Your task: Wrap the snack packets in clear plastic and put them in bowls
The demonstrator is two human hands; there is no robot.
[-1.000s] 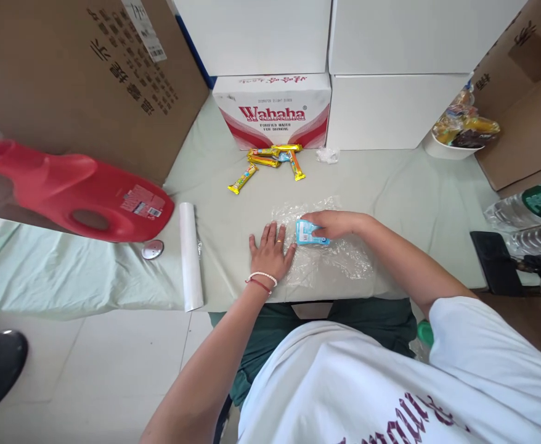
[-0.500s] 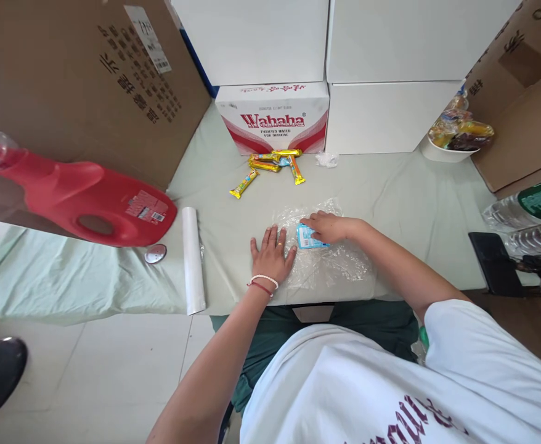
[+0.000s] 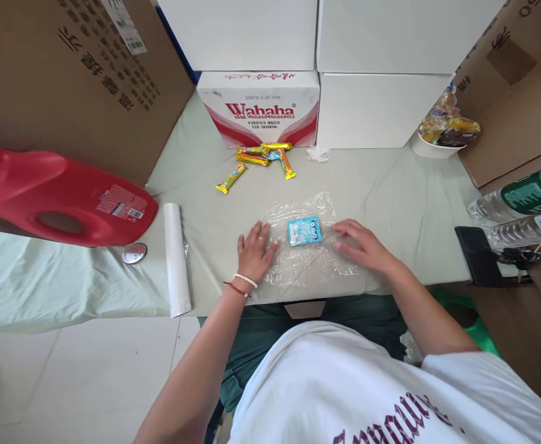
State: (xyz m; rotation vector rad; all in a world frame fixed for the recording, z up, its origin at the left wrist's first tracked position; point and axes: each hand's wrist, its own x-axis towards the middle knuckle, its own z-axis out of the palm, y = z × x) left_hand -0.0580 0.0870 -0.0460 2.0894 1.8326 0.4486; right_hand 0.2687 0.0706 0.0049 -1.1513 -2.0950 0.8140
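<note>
A small blue, flat packet [image 3: 304, 230] with white print lies on a spread sheet of clear plastic film [image 3: 293, 265] near the table's front edge. To its left, my left hand [image 3: 255, 251] rests with fingers apart on the film's left edge, holding nothing. On the other side, my right hand [image 3: 362, 245] is open above the film's right edge, slightly blurred, with its fingertips pointing at the packet but apart from it. Further left lies a white roll [image 3: 177, 259] that looks like cling film.
Several yellow-wrapped snack bars [image 3: 254, 154] and a crumpled clear wrapper [image 3: 318, 153] lie before the Wahaha carton [image 3: 264, 114]. A red detergent jug [image 3: 62, 197] and round metal disc [image 3: 134, 253] are left. Plastic bottles [image 3: 524, 197], a black phone-like object [image 3: 478, 256] and a snack-filled white bowl [image 3: 437, 147] are right.
My right hand has left the blue packet and moved right, its fingers now free. The packet lies uncovered, turned a little. My left hand stays on the film's edge. The view has shifted slightly.
</note>
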